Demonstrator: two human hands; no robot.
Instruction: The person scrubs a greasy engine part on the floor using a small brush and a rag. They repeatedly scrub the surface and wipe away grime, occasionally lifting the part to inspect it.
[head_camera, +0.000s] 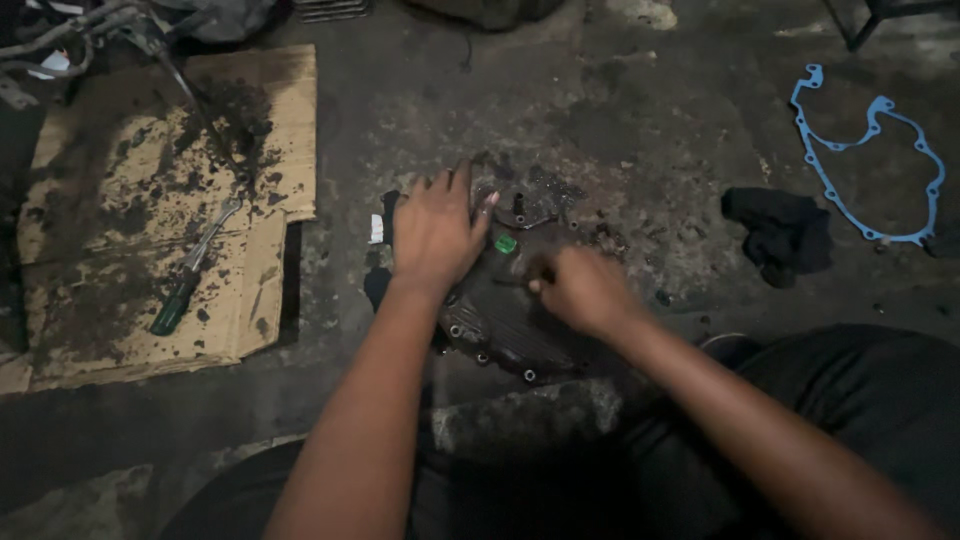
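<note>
Engine cover (500, 320) on floor between cardboard (120, 200) with screwdriver (178, 300), left, and gasket (870, 150), right

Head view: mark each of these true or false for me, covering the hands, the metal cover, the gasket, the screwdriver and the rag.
1. The left hand rests flat on the dark metal engine cover. True.
2. The blue gasket lies on the cardboard. False: it lies on the bare floor at far right; the cardboard is at left.
3. A green-handled screwdriver lies on the cardboard. True.
4. The right hand holds the black rag. False: the black rag lies on the floor, apart from it.
</note>
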